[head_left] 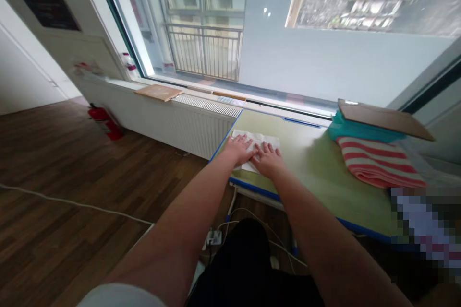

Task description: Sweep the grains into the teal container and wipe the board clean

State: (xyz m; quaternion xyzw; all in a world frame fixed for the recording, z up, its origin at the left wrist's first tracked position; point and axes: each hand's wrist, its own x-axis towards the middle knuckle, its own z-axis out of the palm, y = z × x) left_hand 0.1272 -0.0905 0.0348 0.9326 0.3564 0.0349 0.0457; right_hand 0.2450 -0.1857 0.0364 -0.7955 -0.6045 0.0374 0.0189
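A folded white cloth (268, 140) lies near the left corner of a pale green table (317, 172) with a blue edge. My left hand (240, 148) rests flat on the cloth's left part, fingers stretched out. My right hand (268, 158) lies flat beside it on the cloth, fingers spread, touching the left hand. Both arms reach forward from the bottom of the view. Neither hand holds anything.
A red and white striped cloth (378, 165) and a teal cloth (360, 132) lie at the table's right, under a brown board (385, 117). A white radiator (180, 124) runs below the window, a red fire extinguisher (104, 120) lies on the wooden floor, and cables and a power strip (215, 237) sit below the table.
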